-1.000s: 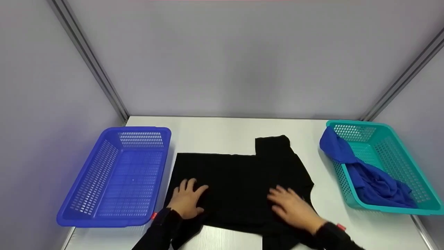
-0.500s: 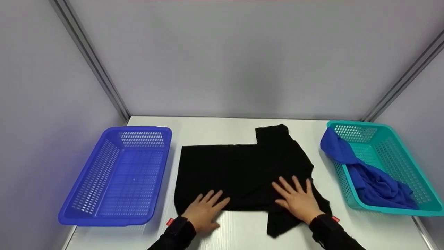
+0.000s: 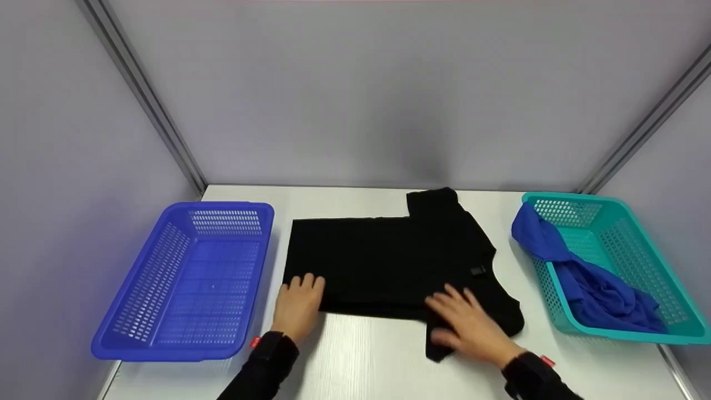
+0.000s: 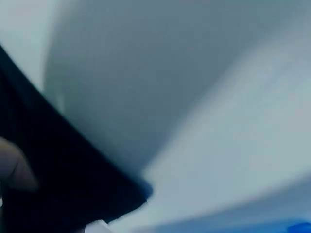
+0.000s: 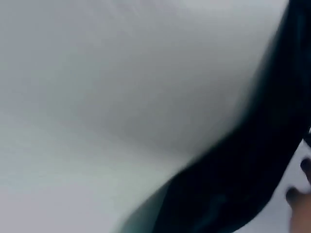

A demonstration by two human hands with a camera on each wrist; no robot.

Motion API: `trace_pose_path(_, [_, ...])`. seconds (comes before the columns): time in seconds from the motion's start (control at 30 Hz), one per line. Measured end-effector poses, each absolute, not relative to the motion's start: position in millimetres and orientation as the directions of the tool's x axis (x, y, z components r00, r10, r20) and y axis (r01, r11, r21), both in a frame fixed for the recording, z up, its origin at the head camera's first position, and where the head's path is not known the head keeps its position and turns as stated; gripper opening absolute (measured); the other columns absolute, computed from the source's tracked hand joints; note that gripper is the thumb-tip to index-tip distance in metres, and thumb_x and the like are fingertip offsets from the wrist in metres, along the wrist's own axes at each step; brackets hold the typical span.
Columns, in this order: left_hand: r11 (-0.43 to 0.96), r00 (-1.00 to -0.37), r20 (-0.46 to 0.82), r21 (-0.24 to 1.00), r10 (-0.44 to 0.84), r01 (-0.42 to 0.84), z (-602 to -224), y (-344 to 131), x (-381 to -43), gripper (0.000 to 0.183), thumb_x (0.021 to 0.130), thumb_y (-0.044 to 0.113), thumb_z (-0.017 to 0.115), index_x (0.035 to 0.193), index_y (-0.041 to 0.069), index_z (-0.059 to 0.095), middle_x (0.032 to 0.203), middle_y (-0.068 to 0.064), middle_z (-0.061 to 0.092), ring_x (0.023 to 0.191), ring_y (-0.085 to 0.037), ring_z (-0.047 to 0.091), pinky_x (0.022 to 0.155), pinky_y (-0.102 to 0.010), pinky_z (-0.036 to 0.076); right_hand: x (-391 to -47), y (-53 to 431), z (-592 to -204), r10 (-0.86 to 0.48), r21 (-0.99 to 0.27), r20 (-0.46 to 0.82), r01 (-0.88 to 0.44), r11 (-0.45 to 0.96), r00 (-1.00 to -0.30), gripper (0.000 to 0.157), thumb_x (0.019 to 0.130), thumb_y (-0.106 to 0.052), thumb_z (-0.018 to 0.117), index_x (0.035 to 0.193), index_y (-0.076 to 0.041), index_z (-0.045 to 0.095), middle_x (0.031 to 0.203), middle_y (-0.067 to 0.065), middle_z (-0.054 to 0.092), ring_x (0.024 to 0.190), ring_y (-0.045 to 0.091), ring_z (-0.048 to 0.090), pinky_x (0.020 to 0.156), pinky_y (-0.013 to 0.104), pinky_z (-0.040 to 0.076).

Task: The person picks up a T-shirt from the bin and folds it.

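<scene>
A black T-shirt (image 3: 372, 250) lies spread on the white table in the head view, hem to the left and neck with a small label (image 3: 477, 270) to the right. My left hand (image 3: 298, 305) grips the near hem corner, fingers bent over the cloth. In the left wrist view, one of its digits (image 4: 17, 167) lies against the black fabric, whose corner juts out beside it. My right hand (image 3: 469, 328), slightly blurred, lies over the near sleeve and shoulder with fingers extended. Black cloth crosses the right wrist view, with fingertips (image 5: 293, 195) at its right edge.
A blue perforated basket (image 3: 258, 278) with nothing in it stands on the left. On the right is a teal basket (image 3: 664, 266) with a crumpled blue garment (image 3: 600, 289) hanging over its near left rim. Grey panels (image 3: 355, 94) wall the table at the back and sides.
The T-shirt has slid away toward the back wall. My left hand first moved right and nearer, then back left to the hem corner. The right hand shifted slightly, its fingers drawing closer together since mid-way.
</scene>
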State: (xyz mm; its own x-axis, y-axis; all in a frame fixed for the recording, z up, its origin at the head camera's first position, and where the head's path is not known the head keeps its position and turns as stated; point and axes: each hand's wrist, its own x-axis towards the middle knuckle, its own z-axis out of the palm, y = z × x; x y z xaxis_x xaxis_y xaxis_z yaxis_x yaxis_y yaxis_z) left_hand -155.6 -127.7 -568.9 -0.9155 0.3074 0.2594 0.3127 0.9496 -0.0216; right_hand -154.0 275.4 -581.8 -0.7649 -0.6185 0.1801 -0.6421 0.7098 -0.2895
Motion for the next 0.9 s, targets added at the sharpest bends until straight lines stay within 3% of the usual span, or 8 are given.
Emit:
trace_pose_path(0.13, [0.957,-0.909,0.329,0.05,0.254,0.285,-560.8,-138.1,-153.1,0.046,0.076,-0.008,0.081,0.114,0.006,0.059,0.1,-0.013,0.062,0.085,-0.032,0.062,0.067,-0.046,0.057,-131.0,289.6,-589.0,-0.663,-0.301,0.1,-0.658,0.69,-0.742,0.063,0.092,-0.034,0.078,0.148,-0.017,0.055,0.148,0.018,0.052,0.144,0.051,0.036,0.11,0.076,0.024])
trace_pose_path(0.23, [0.956,-0.914,0.345,0.118,0.213,0.268,-557.5,-141.3,-152.6,0.045,0.077,-0.01,0.078,0.115,0.004,0.059,0.102,-0.014,0.064,0.087,-0.034,0.062,0.07,-0.049,0.057,-126.1,300.3,-594.9,-0.622,-0.206,0.271,-0.676,0.708,-0.734,0.031,0.087,-0.007,0.08,0.116,-0.011,0.071,0.126,0.013,0.063,0.135,0.046,0.052,0.11,0.068,0.033])
trace_pose_path(0.33, [0.957,-0.914,0.358,0.138,0.191,0.254,-559.4,-142.4,-153.2,0.049,0.077,-0.012,0.075,0.121,0.003,0.06,0.105,-0.017,0.064,0.09,-0.037,0.061,0.072,-0.05,0.056,-126.4,306.3,-596.0,-0.541,-0.209,0.425,-0.66,0.721,-0.725,0.027,0.081,0.009,0.079,0.093,-0.013,0.068,0.111,0.007,0.067,0.126,0.041,0.061,0.118,0.053,0.031])
trace_pose_path(0.47, [0.955,-0.897,0.393,0.123,0.204,0.27,-571.0,-142.8,-153.6,0.063,0.072,-0.015,0.078,0.129,0.004,0.059,0.114,-0.023,0.056,0.094,-0.04,0.055,0.075,-0.048,0.054,-123.7,305.0,-593.9,-0.57,-0.226,0.459,-0.71,0.667,-0.682,0.025,0.081,0.0,0.081,0.1,-0.011,0.067,0.111,0.005,0.068,0.125,0.039,0.062,0.122,0.044,0.026])
trace_pose_path(0.57, [0.926,-0.877,0.382,0.116,0.291,0.358,-582.2,-142.2,-150.9,0.065,0.066,-0.016,0.081,0.122,0.007,0.059,0.117,-0.021,0.051,0.096,-0.037,0.052,0.074,-0.043,0.053,-117.1,297.4,-596.7,-0.686,-0.158,0.382,-0.775,0.612,-0.619,0.038,0.084,-0.027,0.084,0.116,-0.013,0.07,0.115,0.005,0.065,0.128,0.04,0.059,0.115,0.058,0.028])
trace_pose_path(0.67, [0.894,-0.869,0.323,0.126,0.374,0.431,-591.9,-142.1,-146.0,0.061,0.07,-0.01,0.08,0.124,0.01,0.061,0.124,-0.019,0.051,0.101,-0.035,0.054,0.077,-0.041,0.054,-110.5,288.0,-603.6,-0.73,-0.088,0.318,-0.786,0.612,-0.605,0.051,0.084,-0.044,0.082,0.126,-0.018,0.069,0.117,0.005,0.061,0.129,0.041,0.057,0.107,0.068,0.029])
trace_pose_path(0.8, [0.908,-0.896,0.255,0.117,0.364,0.402,-598.9,-143.5,-142.5,0.072,0.079,-0.007,0.076,0.145,0.014,0.057,0.143,-0.02,0.05,0.1,-0.036,0.058,0.077,-0.044,0.055,-110.2,278.9,-609.6,-0.672,-0.083,0.397,-0.754,0.652,-0.625,0.029,0.085,-0.023,0.081,0.112,-0.018,0.072,0.107,0.003,0.062,0.121,0.038,0.062,0.105,0.068,0.034])
trace_pose_path(0.9, [0.926,-0.902,0.259,0.059,0.346,0.373,-599.6,-144.2,-143.6,0.072,0.079,-0.008,0.076,0.146,0.013,0.058,0.138,-0.02,0.055,0.09,-0.035,0.059,0.07,-0.043,0.054,-115.2,277.3,-603.5,-0.55,-0.226,0.525,-0.73,0.645,-0.649,0.021,0.084,-0.002,0.077,0.103,-0.011,0.07,0.106,0.007,0.067,0.115,0.037,0.066,0.116,0.052,0.034])
